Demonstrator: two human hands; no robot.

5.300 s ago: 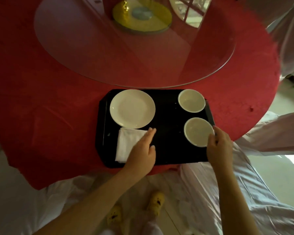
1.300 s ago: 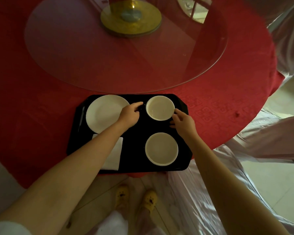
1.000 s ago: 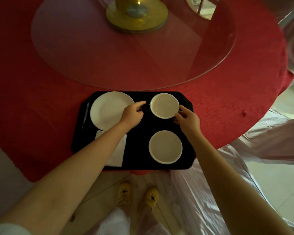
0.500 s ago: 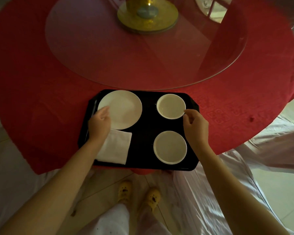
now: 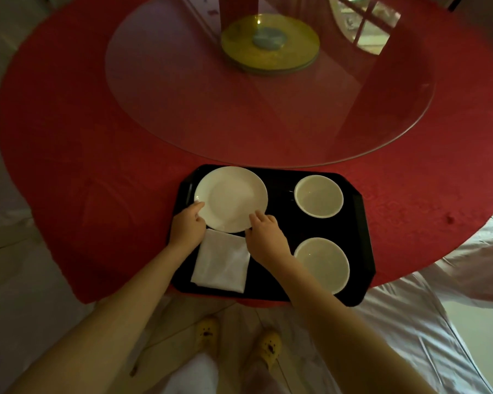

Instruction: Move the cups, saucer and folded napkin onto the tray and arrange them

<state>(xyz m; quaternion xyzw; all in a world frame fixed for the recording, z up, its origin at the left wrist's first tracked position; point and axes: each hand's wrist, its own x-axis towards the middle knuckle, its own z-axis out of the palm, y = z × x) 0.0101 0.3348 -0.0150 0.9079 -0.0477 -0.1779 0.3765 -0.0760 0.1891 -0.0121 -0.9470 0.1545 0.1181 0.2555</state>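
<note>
Head view, looking down over a round table under a red cloth [image 5: 97, 155], with a large glass turntable [image 5: 268, 103] in its middle. Using the black tray [image 5: 279, 206] at the table's near edge as landmark: everything the task names already lies on it. The white saucer [image 5: 231, 199] fills the tray's far left corner. One white cup [image 5: 318, 196] sits in the far right corner, a second cup [image 5: 321, 264] in the near right corner. The folded napkin [image 5: 221, 260] lies in the near left part, its far edge just under the saucer's near rim.

Half a second ago the right hand was by the far cup and the left beside the saucer; both have now come to the saucer. That suggests the cups are settled and only final straightening remains.

The left hand [image 5: 187, 226] is loosely curled, thumb touching the saucer's near left rim. The right hand [image 5: 265, 234] is half open, fingertips [image 5: 256, 216] on the near right rim. Neither has lifted it.
</note>
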